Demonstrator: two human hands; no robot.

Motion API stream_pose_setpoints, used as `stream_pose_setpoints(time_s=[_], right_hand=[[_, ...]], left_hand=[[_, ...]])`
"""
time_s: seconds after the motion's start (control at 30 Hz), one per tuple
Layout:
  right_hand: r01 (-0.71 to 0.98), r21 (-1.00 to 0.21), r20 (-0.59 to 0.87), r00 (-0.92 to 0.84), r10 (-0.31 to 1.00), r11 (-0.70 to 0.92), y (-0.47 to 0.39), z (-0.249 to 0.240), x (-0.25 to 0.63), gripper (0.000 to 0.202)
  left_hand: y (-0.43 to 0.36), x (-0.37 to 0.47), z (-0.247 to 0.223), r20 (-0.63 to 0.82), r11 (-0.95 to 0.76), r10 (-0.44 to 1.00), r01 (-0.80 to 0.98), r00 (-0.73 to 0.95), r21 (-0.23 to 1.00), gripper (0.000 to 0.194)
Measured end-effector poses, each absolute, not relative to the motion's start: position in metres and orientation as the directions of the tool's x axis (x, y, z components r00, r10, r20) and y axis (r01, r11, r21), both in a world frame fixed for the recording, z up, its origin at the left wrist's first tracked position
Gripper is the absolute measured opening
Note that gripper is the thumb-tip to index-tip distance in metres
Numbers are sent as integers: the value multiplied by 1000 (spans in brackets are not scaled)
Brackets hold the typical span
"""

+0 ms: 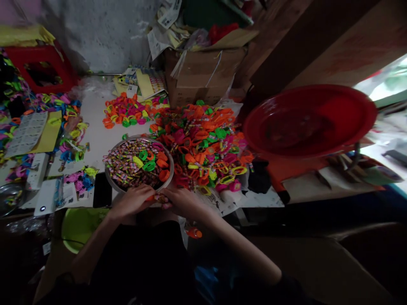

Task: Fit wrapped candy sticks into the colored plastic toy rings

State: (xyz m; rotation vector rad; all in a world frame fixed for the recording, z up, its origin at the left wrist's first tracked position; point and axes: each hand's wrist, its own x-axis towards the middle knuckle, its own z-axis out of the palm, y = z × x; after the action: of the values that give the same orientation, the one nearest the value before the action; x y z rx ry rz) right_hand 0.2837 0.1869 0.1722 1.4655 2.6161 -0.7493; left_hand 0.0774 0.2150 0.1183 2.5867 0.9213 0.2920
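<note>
At the near rim of a round metal bowl (172, 171), my left hand (136, 200) and my right hand (178, 202) come together. Between them is a small orange piece (150, 198), pinched by my left fingers. My right fingers close on a small wrapped candy piece (164, 199) with a pink and patterned surface. The bowl holds many thin striped wrapped sticks (127, 163), with green (149, 165), yellow and orange plastic pieces on top. Beside the bowl to the right lies a large heap of orange, pink, green and yellow plastic pieces (203, 144).
A black phone (102, 190) lies left of the bowl. A smaller colourful pile (125, 111) is behind it. A red basin (343, 123) stands right, a cardboard box (203, 74) at the back, a red stool (41, 67) back left. Below the table edge is a green basin (74, 228).
</note>
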Motion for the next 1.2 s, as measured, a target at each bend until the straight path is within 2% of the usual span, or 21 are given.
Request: stream_pose_setpoints(time_s=[0.1, 0.2, 0.4, 0.6, 0.93, 1.07, 1.2], right_hand=[[835, -416, -247, -484, 840, 359, 187, 172, 289, 21], [821, -450, -208, -480, 852, 353, 187, 176, 294, 22], [704, -547, -149, -615, 775, 453, 187, 182, 302, 26], [664, -533, -127, -676, 726, 525, 189, 188, 302, 22], [644, -611, -256, -710, 656, 459, 196, 184, 297, 19], [690, -595, -280, -659, 698, 412, 197, 179, 304, 17], [728, -570, -171, -559, 811, 382, 203, 179, 329, 13]], left_hand=[[213, 77, 128, 68, -685, 654, 552, 753, 475, 25], [211, 75, 134, 111, -657, 675, 527, 729, 538, 26], [204, 76, 129, 270, -781, 601, 481, 752, 399, 26], [205, 79, 129, 328, -814, 561, 435, 760, 384, 24], [207, 75, 125, 191, -784, 548, 421, 815, 456, 20], [205, 78, 130, 92, -713, 577, 445, 811, 542, 21], [214, 74, 132, 15, -604, 626, 472, 780, 642, 40]])
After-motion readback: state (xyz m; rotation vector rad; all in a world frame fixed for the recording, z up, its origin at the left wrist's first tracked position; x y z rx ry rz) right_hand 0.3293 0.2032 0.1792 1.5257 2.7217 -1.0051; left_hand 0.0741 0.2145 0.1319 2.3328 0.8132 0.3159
